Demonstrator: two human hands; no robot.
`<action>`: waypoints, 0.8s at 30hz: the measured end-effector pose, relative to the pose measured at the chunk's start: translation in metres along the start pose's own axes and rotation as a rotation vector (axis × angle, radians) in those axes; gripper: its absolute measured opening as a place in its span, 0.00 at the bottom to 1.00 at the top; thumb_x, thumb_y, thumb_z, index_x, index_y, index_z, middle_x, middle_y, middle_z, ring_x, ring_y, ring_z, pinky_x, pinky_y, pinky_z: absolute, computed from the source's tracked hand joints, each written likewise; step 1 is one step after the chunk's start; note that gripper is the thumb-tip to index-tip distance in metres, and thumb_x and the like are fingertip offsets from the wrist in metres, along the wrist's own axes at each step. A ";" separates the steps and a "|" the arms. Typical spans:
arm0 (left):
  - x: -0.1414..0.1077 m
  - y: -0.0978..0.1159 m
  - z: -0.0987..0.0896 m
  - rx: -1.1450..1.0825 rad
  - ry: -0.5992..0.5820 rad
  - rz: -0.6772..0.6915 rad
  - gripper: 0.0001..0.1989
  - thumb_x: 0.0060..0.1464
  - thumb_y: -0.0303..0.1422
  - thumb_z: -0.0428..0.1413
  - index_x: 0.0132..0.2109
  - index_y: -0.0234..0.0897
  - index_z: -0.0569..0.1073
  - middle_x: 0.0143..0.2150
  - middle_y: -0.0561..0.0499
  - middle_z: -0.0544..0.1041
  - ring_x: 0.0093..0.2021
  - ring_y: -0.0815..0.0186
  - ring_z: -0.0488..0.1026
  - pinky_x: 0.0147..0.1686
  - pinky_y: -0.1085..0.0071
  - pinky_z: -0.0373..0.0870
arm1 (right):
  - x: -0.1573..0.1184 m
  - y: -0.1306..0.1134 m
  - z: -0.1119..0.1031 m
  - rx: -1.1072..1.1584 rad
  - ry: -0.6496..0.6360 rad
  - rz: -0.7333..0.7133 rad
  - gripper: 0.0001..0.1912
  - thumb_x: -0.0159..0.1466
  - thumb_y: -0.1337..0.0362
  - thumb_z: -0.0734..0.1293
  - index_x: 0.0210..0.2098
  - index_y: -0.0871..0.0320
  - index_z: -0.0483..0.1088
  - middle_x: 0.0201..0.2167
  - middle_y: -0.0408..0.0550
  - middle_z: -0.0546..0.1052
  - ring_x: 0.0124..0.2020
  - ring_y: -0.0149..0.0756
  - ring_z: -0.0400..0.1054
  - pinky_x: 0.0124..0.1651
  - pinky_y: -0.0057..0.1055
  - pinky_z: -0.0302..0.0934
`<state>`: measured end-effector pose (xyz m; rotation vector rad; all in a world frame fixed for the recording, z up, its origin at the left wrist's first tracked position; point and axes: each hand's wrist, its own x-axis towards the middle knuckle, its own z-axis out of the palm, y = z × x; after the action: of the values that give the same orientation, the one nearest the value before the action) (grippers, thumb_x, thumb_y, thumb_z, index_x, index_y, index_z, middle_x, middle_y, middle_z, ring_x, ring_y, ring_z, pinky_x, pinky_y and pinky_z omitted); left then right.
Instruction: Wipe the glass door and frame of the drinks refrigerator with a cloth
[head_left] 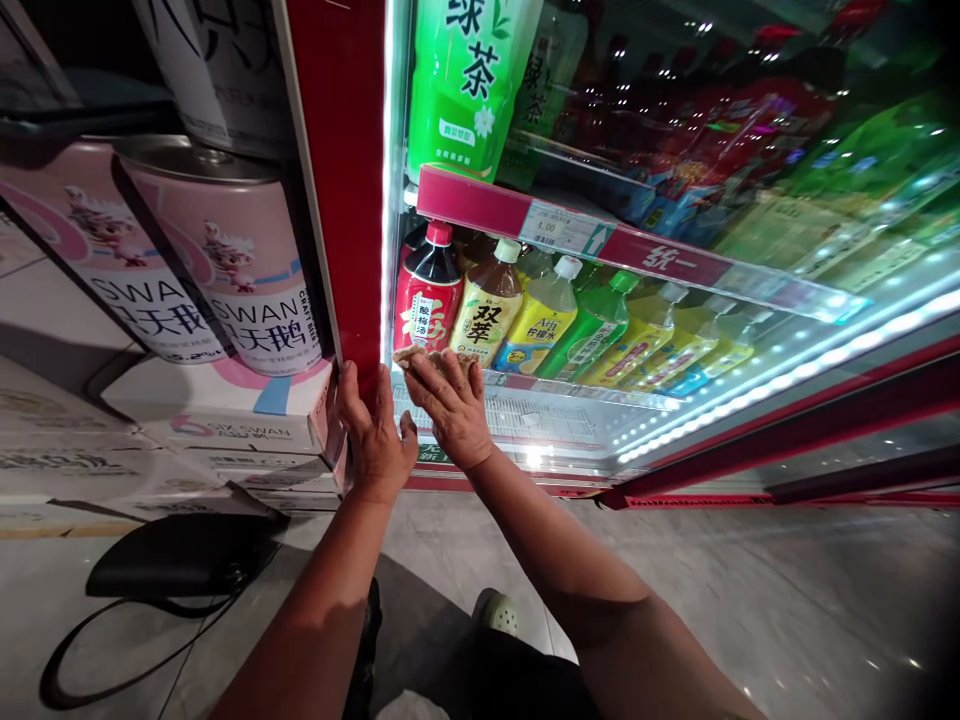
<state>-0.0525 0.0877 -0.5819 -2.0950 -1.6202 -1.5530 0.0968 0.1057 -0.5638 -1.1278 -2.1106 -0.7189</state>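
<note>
nearest us, on the left, a black bag (176, 560) lies on the floor, with a pale shoe (498, 612) to its right. beyond them, the left hand (375, 445), empty with fingers spread, touches the cooler's red frame (356, 230); the right hand (456, 415), apart from it, has its fingers closed over a crumpled brownish cloth (407, 355), held to the glass front (534, 455) near its left edge. we judge the cloth work there to be under way; we cannot tell how much glass is done, and the right stretch may be left. farther in, bottles (486, 305) stand in a row beneath a shelf strip (667, 260).
</note>
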 end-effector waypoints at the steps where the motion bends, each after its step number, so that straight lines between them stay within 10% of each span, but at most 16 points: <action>1: 0.000 -0.001 -0.001 0.007 0.001 0.001 0.47 0.55 0.22 0.55 0.77 0.44 0.46 0.80 0.39 0.36 0.79 0.44 0.38 0.75 0.42 0.43 | -0.002 -0.001 0.003 -0.001 -0.014 -0.031 0.23 0.76 0.62 0.57 0.69 0.45 0.63 0.69 0.36 0.70 0.79 0.32 0.39 0.80 0.45 0.20; 24: 0.014 0.002 -0.013 -0.040 0.309 0.063 0.32 0.69 0.28 0.42 0.77 0.40 0.47 0.76 0.34 0.55 0.77 0.57 0.52 0.74 0.52 0.55 | 0.059 -0.027 0.003 0.062 -0.167 -0.136 0.26 0.76 0.60 0.59 0.72 0.46 0.57 0.74 0.37 0.61 0.79 0.35 0.41 0.81 0.49 0.35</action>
<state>-0.0605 0.0888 -0.5647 -1.7913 -1.4152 -1.7942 0.0472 0.1252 -0.5264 -1.0505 -2.3519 -0.6348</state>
